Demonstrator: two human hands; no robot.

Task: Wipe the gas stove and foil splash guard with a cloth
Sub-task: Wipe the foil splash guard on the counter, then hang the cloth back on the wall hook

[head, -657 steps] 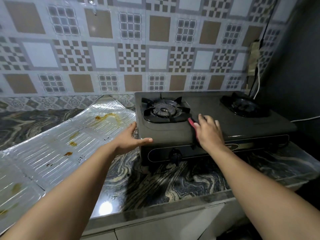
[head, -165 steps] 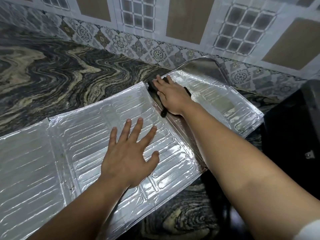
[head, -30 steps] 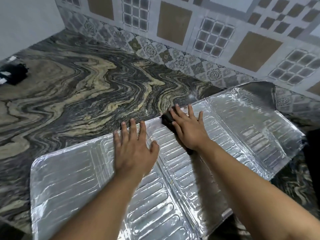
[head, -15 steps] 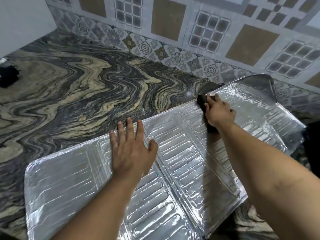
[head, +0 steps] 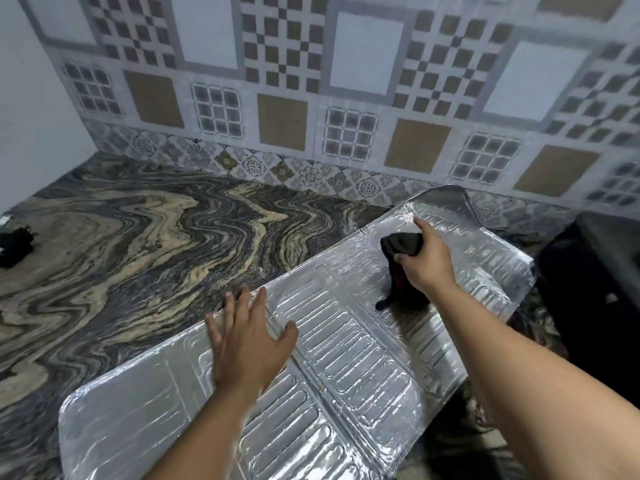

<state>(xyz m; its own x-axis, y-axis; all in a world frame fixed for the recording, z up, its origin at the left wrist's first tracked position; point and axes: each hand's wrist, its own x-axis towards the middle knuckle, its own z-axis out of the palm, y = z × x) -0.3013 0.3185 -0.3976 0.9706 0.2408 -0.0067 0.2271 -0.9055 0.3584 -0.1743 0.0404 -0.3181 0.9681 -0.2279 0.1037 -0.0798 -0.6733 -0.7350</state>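
Head view shows the foil splash guard lying flat and unfolded on the marble-patterned surface, its far right corner close to the tiled wall. The left hand rests on the guard near its far edge with the fingers spread and flat, holding nothing; I judge it presses the thin sheet down so it does not slide or lift during wiping. The right hand has its grip closed around a dark cloth, bunched in the fist, with a loose end hanging down to touch the foil at the guard's right panel. The foil is shiny, embossed with rounded oblong ridges, and creased where the panels fold. The dark stove is only partly visible at the surface's right edge.
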